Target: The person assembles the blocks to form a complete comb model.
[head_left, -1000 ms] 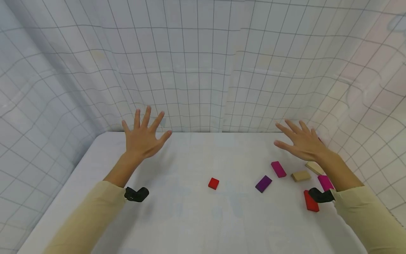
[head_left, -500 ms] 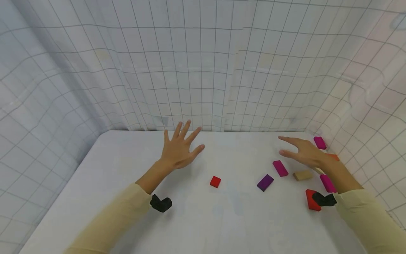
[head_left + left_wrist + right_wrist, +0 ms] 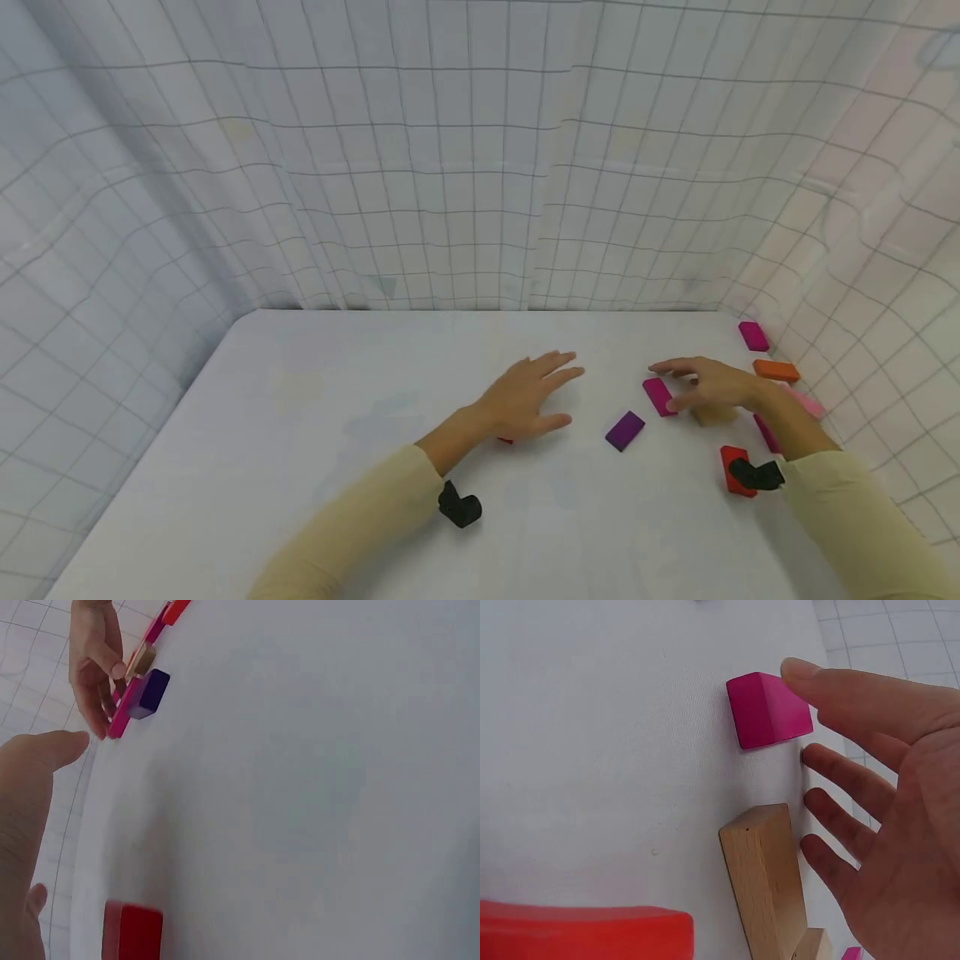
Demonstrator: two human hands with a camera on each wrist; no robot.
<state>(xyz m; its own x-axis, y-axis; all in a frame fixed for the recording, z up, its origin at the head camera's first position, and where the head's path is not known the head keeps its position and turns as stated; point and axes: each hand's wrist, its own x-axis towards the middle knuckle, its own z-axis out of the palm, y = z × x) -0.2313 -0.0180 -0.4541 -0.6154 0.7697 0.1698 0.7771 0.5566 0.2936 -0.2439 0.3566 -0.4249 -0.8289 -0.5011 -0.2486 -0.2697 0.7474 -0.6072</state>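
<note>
In the head view my left hand [image 3: 522, 400] hovers above the table with its fingers extended. Under it, a small red block [image 3: 506, 440] is mostly hidden; the left wrist view shows more of that red block [image 3: 135, 930]. My right hand [image 3: 708, 385] is at a magenta block [image 3: 656, 393], thumb and fingers apart. From the right wrist, the thumb overlaps one end of the magenta block [image 3: 751, 712]; contact cannot be told. A plain wooden block [image 3: 714, 416] lies partly beneath the right hand. Between the hands is a purple block [image 3: 625, 431].
A red block [image 3: 733, 468] lies near the right wrist. Farther right are an orange block [image 3: 777, 371], a pink block [image 3: 808, 402], another magenta block [image 3: 753, 336] and a partly hidden magenta one [image 3: 767, 433]. Gridded white curtains [image 3: 480, 167] enclose the white table [image 3: 300, 467].
My left hand has swept right and nearer, coming over the small red block. The right hand has lowered toward the magenta block, its fingers less spread. The blocks look unmoved.
</note>
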